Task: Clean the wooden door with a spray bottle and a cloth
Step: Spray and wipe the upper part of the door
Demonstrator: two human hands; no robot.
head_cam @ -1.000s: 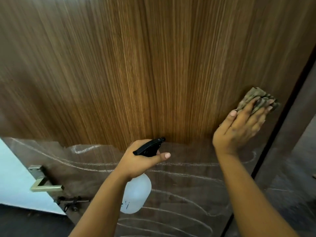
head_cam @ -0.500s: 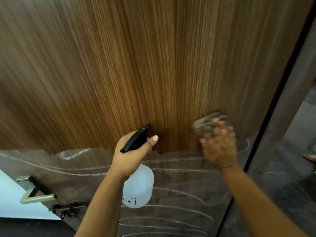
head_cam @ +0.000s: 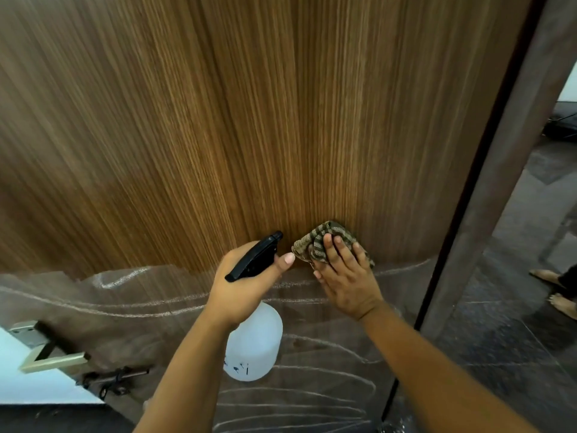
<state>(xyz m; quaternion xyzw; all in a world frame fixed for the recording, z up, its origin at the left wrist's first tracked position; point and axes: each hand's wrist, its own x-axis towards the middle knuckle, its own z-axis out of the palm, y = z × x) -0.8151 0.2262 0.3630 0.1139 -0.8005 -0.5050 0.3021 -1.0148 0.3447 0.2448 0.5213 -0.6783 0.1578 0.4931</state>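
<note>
The wooden door (head_cam: pixel 249 120) with fine vertical grain fills most of the view. Its lower part is covered by clear plastic film with white streaks. My right hand (head_cam: pixel 346 279) presses a crumpled brown striped cloth (head_cam: pixel 324 242) flat against the door, just above the film's edge. My left hand (head_cam: pixel 246 282) grips a white spray bottle (head_cam: pixel 254 342) by its black trigger head, nozzle pointing up and right towards the cloth. The two hands are almost touching.
A brass lever handle (head_cam: pixel 46 357) and a dark latch (head_cam: pixel 115 379) sit at the door's lower left edge. The dark door frame (head_cam: pixel 487 195) runs down the right side. Another person's bare feet (head_cam: pixel 559 292) stand on the dark tiled floor at the far right.
My right hand has swept the cloth from the door's right edge leftwards and down, to beside the bottle's nozzle. My left hand has kept the bottle in about the same place.
</note>
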